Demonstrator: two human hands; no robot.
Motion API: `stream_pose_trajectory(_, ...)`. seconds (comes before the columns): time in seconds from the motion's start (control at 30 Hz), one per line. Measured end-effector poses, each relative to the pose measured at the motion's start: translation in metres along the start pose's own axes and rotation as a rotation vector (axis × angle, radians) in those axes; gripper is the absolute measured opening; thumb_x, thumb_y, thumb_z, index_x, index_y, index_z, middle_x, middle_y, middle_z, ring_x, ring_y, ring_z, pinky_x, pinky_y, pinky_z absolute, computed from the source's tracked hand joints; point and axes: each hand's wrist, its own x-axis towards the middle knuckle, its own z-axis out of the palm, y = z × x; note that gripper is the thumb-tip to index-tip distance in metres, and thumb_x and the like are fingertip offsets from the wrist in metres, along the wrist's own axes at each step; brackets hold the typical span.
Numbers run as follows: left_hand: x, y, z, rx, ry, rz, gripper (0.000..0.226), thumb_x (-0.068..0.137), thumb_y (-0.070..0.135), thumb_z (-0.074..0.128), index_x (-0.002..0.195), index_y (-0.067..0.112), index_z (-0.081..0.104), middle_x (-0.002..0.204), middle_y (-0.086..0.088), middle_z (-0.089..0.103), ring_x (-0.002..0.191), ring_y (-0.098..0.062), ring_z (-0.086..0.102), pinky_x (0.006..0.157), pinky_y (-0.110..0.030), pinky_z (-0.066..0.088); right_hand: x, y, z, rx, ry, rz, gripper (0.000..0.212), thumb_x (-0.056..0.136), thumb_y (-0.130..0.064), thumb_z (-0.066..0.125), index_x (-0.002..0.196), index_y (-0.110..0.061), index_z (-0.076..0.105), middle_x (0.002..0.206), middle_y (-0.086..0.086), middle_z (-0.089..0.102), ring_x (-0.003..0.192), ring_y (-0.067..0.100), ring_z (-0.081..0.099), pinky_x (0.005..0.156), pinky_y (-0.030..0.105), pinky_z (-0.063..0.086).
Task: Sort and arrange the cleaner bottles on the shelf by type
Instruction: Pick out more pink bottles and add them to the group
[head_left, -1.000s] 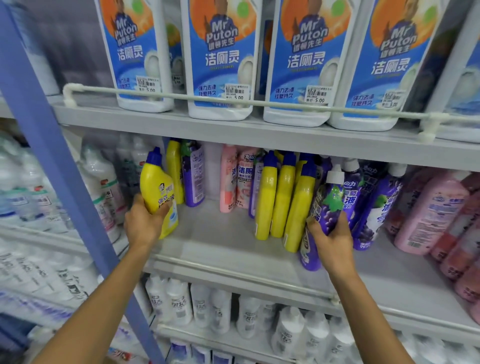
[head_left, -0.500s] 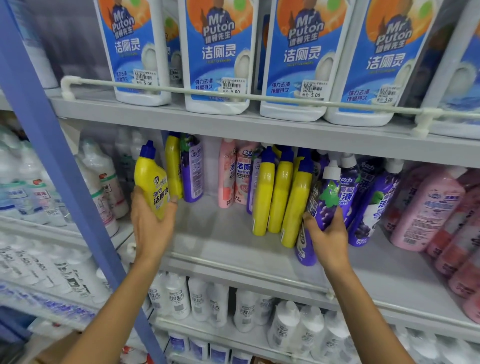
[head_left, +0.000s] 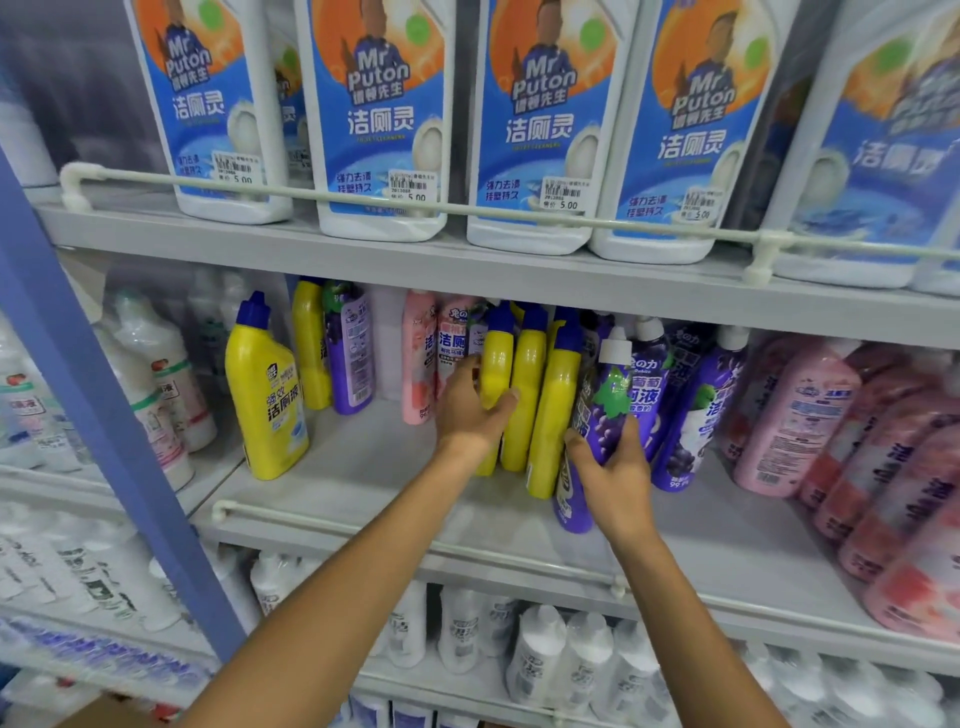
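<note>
Grey shop shelf (head_left: 363, 467), middle tier, holds mixed cleaner bottles. Person's left hand (head_left: 472, 410): fingers and thumb curled round a yellow bottle (head_left: 494, 364), the leftmost of three standing packed side by side. Person's right hand (head_left: 615, 480): wrapped round a purple bottle (head_left: 605, 410), which is tilted and touches the rightmost yellow one. Further left, a lone yellow bottle (head_left: 265, 395) stands upright, well apart, near the blue post (head_left: 78, 389). Pink bottles (head_left: 795, 415) lean at far right. Blue-label jugs (head_left: 374, 130) line the tier above
</note>
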Motion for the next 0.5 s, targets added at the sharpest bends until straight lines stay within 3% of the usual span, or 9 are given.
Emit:
stream_pose_trajectory(0.07,0.008,-0.004,0.009,0.059,0.071,-0.005,0.05,0.082,0.032,0.08,0.124,0.015,0.059,0.114,-0.005,0.069,0.107,-0.026,0.065,0.095,-0.045,0.054,0.001,0.001,0.0,-0.008,-0.003,0.004,0.053,0.095,-0.023,0.073,0.141,-0.017,0.048,0.126,0.001,0.069,0.113,0.017,0.068,0.103,0.045,0.055)
stream_pose_trajectory(0.23,0.009,-0.009,0.008,0.187,0.087,0.041,0.028,0.086,0.018,0.072,0.111,0.011,0.063,0.106,-0.011,0.068,0.1,-0.033,0.066,0.085,-0.044,0.056,-0.001,0.002,-0.004,-0.015,-0.01,-0.011,0.057,0.094,-0.03,0.074,0.143,-0.019,0.047,0.128,-0.002,0.068,0.114,0.015,0.067,0.103,0.043,0.055)
stream_pose_trajectory(0.33,0.001,-0.009,-0.001,0.267,0.088,0.056,0.034,0.09,0.02,0.071,0.118,0.007,0.058,0.115,-0.014,0.066,0.105,-0.033,0.064,0.087,-0.04,0.052,-0.002,0.001,-0.006,0.009,0.002,0.004,0.057,0.092,-0.032,0.077,0.141,-0.019,0.051,0.128,-0.004,0.069,0.115,0.012,0.067,0.103,0.041,0.055)
stream_pose_trajectory(0.5,-0.019,-0.024,-0.031,0.239,0.083,0.129,0.051,0.083,0.039,0.069,0.126,0.016,0.054,0.113,-0.01,0.07,0.102,-0.033,0.067,0.089,-0.048,0.056,0.0,0.0,-0.006,0.041,0.0,0.002,0.058,0.09,-0.032,0.079,0.14,-0.018,0.054,0.126,-0.006,0.071,0.114,0.007,0.067,0.102,0.036,0.056)
